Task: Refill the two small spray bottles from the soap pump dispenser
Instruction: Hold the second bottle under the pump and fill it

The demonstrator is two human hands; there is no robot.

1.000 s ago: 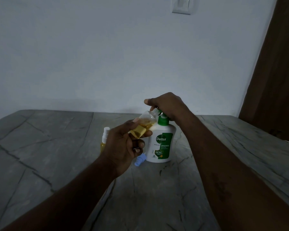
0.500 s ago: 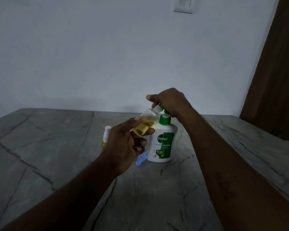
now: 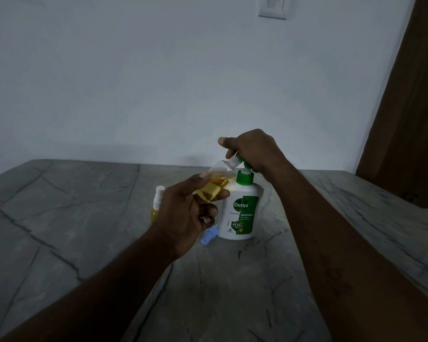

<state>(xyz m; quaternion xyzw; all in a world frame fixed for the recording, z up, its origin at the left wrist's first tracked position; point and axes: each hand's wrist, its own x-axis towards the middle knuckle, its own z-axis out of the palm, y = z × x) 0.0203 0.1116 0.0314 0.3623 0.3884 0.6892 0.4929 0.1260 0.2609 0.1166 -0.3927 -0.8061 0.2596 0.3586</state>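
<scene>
The left hand (image 3: 183, 218) held a small uncapped spray bottle (image 3: 219, 182), fingers (image 3: 209, 211) wrapped round it, tilted with its mouth at the nozzle of the soap pump dispenser (image 3: 242, 213). The right hand (image 3: 255, 149) gripped the pump head, fingers curled over it. A second spray bottle (image 3: 158, 201) stood left on the table (image 3: 59, 218), and a blue cap (image 3: 209, 235) lay by the dispenser's base.

The left hand (image 3: 183, 215) holds a small clear spray bottle (image 3: 218, 183), uncapped, tilted and partly filled with yellow liquid, its open neck right at the green nozzle of the white soap pump dispenser (image 3: 242, 213), whose pump head the right hand (image 3: 255, 149) grips from above. The dispenser stands on a grey veined table (image 3: 59, 218). A blue spray cap (image 3: 209, 235) lies just beside its base, and a second spray bottle (image 3: 157, 201) with a white top stands partly hidden behind the left hand.
</scene>
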